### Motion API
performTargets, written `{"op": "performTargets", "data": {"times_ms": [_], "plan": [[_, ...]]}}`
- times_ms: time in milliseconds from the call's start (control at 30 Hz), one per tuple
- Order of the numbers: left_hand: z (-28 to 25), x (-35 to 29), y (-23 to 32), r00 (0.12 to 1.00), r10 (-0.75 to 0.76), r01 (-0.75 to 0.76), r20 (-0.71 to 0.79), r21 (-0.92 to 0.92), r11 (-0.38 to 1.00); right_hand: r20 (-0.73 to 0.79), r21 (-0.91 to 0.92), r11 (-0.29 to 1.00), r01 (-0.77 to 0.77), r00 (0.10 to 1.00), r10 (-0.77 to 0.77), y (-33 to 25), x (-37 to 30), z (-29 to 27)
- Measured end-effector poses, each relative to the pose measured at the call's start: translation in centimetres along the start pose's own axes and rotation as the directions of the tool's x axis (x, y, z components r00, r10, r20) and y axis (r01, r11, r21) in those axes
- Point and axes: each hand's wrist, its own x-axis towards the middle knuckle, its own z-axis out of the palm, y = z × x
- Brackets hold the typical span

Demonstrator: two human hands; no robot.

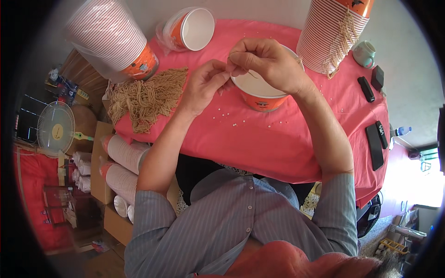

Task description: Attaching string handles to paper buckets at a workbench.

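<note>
An orange paper bucket (262, 103) with a white inside and dark printed figures stands upright on the table in front of me. Both hands meet at the left part of its rim. My right hand (273, 65) reaches over the opening, thumb and fingers pinched on a thin tan cord (252, 74), a short piece of which shows against the white inside. My left hand (205, 85) is closed beside the rim, its fingertips pressed together close to the right hand's. What lies between the left fingertips is too small to make out.
A heap of tan cords (148, 99) lies at the left, beside a wrapped bucket stack (109, 34). Another bucket (198, 29) lies tipped behind. At the right stand a tall stack with cords hanging (329, 37), a mug (365, 54) and a phone (374, 146). Tiny white bits dot the pink tablecloth (259, 148).
</note>
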Motion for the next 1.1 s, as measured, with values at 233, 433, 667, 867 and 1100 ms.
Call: {"op": "performTargets", "data": {"times_ms": [233, 433, 667, 867, 1100], "plan": [[-1.2, 0.4, 1.1, 0.94, 0.239, -0.329, 0.243, 0.463, 0.823, 0.151, -0.289, 0.957, 0.035, 0.989, 0.009, -3.8, -1.4, -0.1], [-1.5, 1.7, 1.0, 0.82, 0.539, -0.527, 0.191, 0.617, 0.584, 0.253, -0.619, 0.777, 0.115, 0.966, 0.059, -5.6, -4.1, -0.7], [-2.6, 1.9, 0.1, 0.785, 0.572, -0.602, 0.238, 0.513, 0.612, 0.096, -0.975, 0.198, 0.099, 0.995, -0.026, 0.0, -5.3, -7.5], [-2.5, 2.2, 0.0, 0.713, 0.623, -0.669, 0.32, 0.576, 0.47, 0.056, -0.864, 0.484, 0.139, 0.982, -0.182, 6.0, -5.4, -7.7], [0.2, 3.3, 0.5, 0.667, 0.675, -0.634, 0.314, 0.715, 0.294, 0.167, -0.904, 0.355, 0.24, 0.96, -0.225, 3.8, -7.7, -0.6]]}}
